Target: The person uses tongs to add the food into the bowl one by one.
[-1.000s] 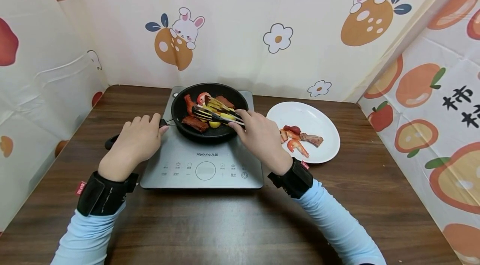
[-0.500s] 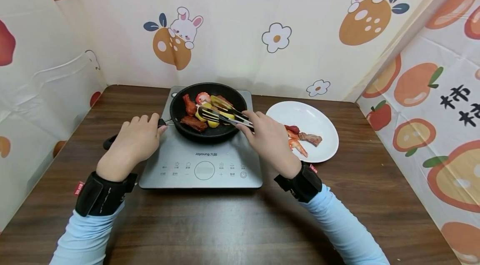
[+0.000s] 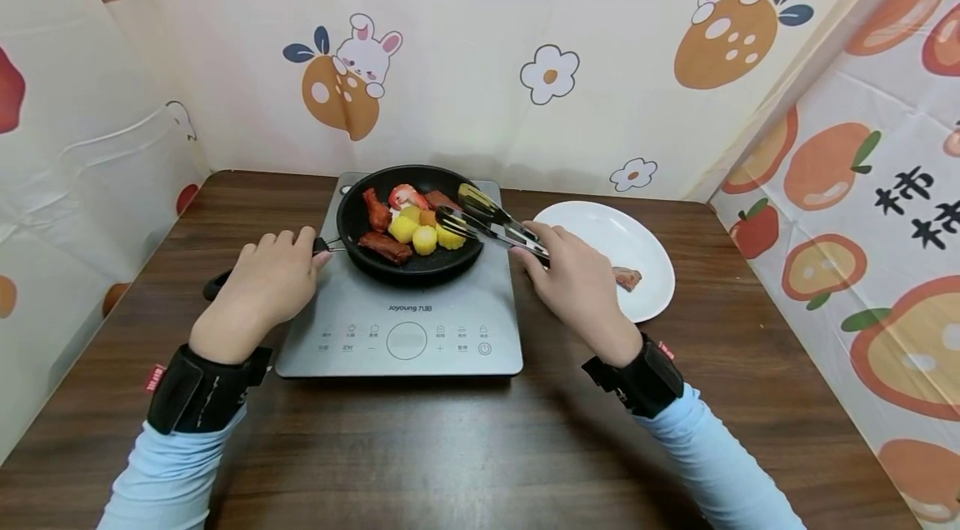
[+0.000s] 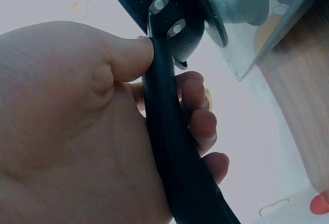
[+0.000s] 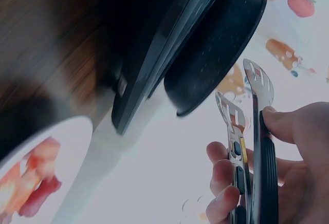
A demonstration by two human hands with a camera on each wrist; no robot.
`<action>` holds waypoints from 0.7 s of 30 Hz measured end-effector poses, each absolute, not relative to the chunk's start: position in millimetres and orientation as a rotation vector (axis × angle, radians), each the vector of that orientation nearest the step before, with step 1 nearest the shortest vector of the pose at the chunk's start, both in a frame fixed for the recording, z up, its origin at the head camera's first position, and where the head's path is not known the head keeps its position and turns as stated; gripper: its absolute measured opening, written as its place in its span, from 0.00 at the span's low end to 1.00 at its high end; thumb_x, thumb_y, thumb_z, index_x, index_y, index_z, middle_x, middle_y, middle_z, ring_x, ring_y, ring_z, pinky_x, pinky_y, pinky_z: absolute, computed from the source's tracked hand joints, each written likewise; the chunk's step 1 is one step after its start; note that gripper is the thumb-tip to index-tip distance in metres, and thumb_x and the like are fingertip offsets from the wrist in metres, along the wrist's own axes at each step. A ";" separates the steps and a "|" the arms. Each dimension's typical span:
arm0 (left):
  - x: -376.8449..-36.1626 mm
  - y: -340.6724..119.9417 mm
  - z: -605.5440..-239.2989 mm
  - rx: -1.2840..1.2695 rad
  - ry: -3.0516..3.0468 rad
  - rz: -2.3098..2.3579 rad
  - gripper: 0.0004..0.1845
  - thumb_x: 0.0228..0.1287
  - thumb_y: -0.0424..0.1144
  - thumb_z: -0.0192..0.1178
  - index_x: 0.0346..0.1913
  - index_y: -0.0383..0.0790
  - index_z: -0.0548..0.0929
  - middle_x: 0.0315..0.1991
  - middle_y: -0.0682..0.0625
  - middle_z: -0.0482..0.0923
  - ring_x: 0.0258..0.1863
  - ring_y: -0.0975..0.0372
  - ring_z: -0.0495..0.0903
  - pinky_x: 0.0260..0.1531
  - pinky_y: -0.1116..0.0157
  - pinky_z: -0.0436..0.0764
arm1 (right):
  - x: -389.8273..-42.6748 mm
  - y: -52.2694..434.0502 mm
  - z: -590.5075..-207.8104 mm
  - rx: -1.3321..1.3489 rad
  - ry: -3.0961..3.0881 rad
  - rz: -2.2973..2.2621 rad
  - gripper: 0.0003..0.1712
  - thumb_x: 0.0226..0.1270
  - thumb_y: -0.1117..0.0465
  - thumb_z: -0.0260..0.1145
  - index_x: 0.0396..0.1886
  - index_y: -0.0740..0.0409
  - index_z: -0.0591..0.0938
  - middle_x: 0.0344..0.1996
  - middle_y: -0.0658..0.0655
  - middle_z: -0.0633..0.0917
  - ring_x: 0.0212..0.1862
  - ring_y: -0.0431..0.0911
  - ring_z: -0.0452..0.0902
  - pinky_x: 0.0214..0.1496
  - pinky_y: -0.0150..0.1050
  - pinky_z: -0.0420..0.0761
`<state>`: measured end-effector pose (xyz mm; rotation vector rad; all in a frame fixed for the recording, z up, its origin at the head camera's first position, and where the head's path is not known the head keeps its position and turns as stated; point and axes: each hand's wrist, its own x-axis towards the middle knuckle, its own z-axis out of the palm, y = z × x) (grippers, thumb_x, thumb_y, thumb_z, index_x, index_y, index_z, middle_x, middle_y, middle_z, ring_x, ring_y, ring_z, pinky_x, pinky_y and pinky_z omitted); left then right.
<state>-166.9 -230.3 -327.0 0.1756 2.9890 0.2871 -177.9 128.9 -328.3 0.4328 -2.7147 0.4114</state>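
Note:
A black frying pan [image 3: 347,222] sits on a grey induction cooker [image 3: 405,330]; in it lie a red drumstick, a shrimp, a brown rib and yellow pieces [image 3: 423,239]. My left hand [image 3: 262,284] grips the pan's black handle [image 4: 164,131], with the fingers and thumb wrapped round it. My right hand [image 3: 573,280] holds metal tongs [image 3: 487,222]. Their tips hang slightly apart over the pan's right rim, with nothing between them. In the right wrist view the tongs [image 5: 252,121] stand beside the pan's underside [image 5: 216,49].
A white plate [image 3: 645,263] lies right of the cooker, and my right hand hides most of its food; a brown meat piece [image 3: 628,277] shows. The plate [image 5: 51,142] and its reddish food also show in the right wrist view. Patterned cloth walls close in the dark wooden table [image 3: 450,447].
My right hand has drawn the tongs rightward, from above the food in the pan to its right rim, and now covers the plate's food. The left hand has stayed on the handle.

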 end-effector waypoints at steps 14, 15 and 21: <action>-167.1 -231.0 -326.1 0.184 2.989 0.287 0.30 0.84 0.47 0.39 0.71 0.23 0.61 0.63 0.22 0.69 0.62 0.31 0.68 0.61 0.33 0.66 | -168.2 211.1 -324.5 0.253 -2.729 0.302 0.26 0.72 0.45 0.67 0.63 0.53 0.81 0.47 0.63 0.89 0.38 0.59 0.85 0.27 0.53 0.76; -167.0 -231.2 -326.1 0.186 2.986 0.288 0.30 0.84 0.47 0.39 0.71 0.22 0.61 0.62 0.22 0.69 0.62 0.31 0.68 0.61 0.33 0.66 | -166.6 217.0 -324.8 0.233 -2.756 0.292 0.27 0.73 0.45 0.65 0.63 0.54 0.81 0.49 0.64 0.88 0.39 0.60 0.85 0.27 0.53 0.76; -166.6 -231.6 -326.4 0.190 2.976 0.294 0.29 0.84 0.47 0.39 0.71 0.23 0.61 0.62 0.22 0.69 0.61 0.32 0.68 0.60 0.34 0.66 | -159.5 254.7 -332.9 0.123 -2.841 0.230 0.27 0.75 0.43 0.63 0.63 0.57 0.81 0.47 0.67 0.87 0.37 0.61 0.83 0.21 0.45 0.70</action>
